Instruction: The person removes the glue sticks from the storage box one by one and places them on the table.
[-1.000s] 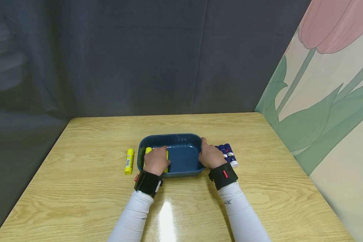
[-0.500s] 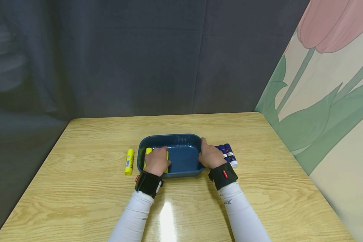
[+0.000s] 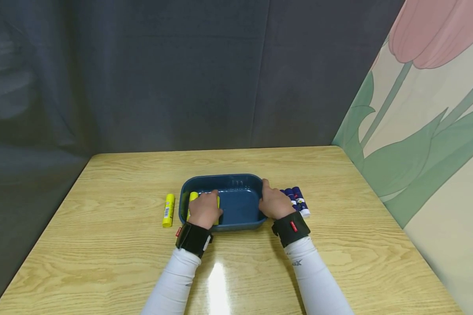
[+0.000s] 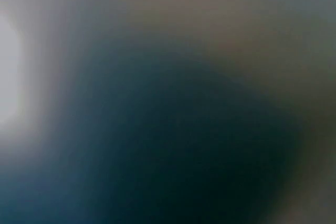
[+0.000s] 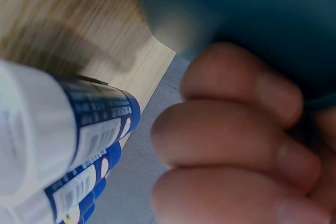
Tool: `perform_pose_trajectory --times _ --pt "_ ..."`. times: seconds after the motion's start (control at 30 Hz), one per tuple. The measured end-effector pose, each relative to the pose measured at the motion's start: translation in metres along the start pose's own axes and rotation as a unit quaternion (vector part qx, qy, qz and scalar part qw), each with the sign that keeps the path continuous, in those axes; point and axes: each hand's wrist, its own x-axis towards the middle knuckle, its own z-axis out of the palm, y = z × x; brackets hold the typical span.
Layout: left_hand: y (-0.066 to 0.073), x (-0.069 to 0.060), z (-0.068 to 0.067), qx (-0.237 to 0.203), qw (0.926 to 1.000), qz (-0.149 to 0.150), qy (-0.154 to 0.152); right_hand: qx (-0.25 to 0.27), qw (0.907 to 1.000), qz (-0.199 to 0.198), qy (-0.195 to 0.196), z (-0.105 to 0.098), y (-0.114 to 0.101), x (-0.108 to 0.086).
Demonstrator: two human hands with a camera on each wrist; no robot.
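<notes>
A dark blue tray [image 3: 242, 205] lies on the table with yellow glue sticks [image 3: 193, 196] in its left part. My left hand [image 3: 205, 210] reaches down over these sticks, its thumb at their right side; its other fingertips are hidden. The left wrist view is too blurred to show the hold. My right hand [image 3: 276, 203] grips the tray's right end; in the right wrist view its curled fingers [image 5: 231, 135] lie against the blue wall [image 5: 184, 3]. Just right of this hand, blue-and-white glue sticks [image 3: 301, 202] lie side by side.
One yellow glue stick [image 3: 168, 210] lies left of the tray on the wooden table [image 3: 114, 253]. A dark curtain [image 3: 181, 78] hangs behind the table, and a wall with painted tulips [image 3: 429, 144] stands at the right.
</notes>
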Motion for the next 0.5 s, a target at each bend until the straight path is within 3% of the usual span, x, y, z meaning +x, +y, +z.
perform_pose_trajectory --times 0.5 --pt "0.0011 0.0 0.0 -0.001 0.9999 -0.01 -0.002 0.007 1.0 0.003 -0.005 0.0 -0.0004 -0.0008"
